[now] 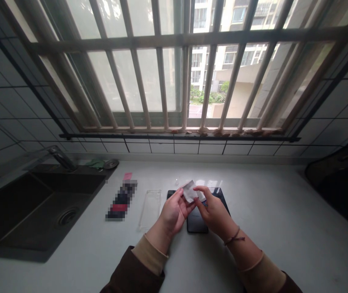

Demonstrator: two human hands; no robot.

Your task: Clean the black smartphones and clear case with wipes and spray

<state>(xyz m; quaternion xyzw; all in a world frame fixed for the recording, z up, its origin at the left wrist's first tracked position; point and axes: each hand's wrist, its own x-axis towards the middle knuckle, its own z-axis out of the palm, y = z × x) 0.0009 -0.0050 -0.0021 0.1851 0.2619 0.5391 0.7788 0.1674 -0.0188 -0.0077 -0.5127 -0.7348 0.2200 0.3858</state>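
Note:
A small white packet or folded wipe (189, 193) is held up between my two hands; which of these it is, I cannot tell. My left hand (171, 213) grips its left side between thumb and fingers. My right hand (218, 213) pinches its right side with thumb and forefinger. Below them a black phone (197, 224) lies on the counter, partly covered by the hands. Behind it, a larger dark flat object (222, 196) shows at both sides of my hands. To the left lies a clear phone case (150, 209).
A pale counter (271, 211) runs under a barred window (174, 40). On the left are a dark sink (27, 228) with a faucet (60, 158), a green cloth (96, 163) and a blurred-out dark and red item (121, 201). A black bag-like object (341, 175) stands far right.

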